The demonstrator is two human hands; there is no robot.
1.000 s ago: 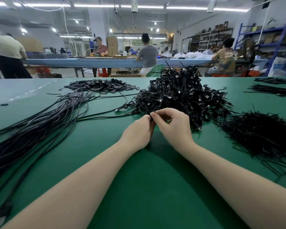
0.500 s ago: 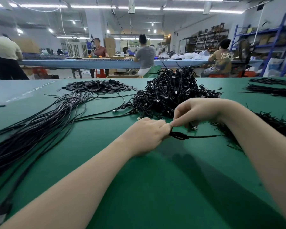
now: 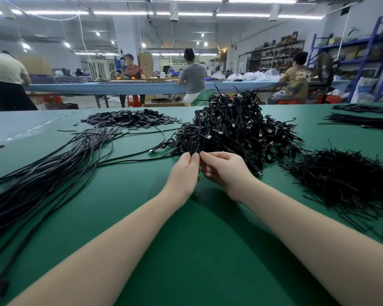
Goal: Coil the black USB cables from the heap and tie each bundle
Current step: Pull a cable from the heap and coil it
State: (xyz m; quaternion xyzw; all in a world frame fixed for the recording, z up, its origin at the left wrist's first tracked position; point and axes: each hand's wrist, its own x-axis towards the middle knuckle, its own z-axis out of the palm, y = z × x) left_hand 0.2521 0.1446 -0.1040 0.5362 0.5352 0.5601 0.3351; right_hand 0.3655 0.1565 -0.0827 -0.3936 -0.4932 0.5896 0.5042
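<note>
My left hand point(image 3: 184, 173) and my right hand point(image 3: 227, 171) meet fingertip to fingertip at the near edge of the pile. Between them they pinch the lower end of a small coiled black cable bundle point(image 3: 196, 144), whose loop stands upright above the fingers. Whatever wraps the bundle at the pinch is hidden by my fingers. Just behind is the tall pile of coiled, tied black USB cables point(image 3: 237, 127). The heap of long loose black cables point(image 3: 42, 173) fans out across the left of the green table point(image 3: 186, 250).
A mound of thin black twist ties point(image 3: 341, 182) lies to the right of my right arm. Flat black tags point(image 3: 131, 118) are heaped at the back left. More ties lie at the far right edge point(image 3: 360, 121). People work at a blue table point(image 3: 142, 87) beyond.
My right hand was out to the right drawing a thin black strand from the bundle; it has come back to my left hand. The bundle now stands upright instead of lying low.
</note>
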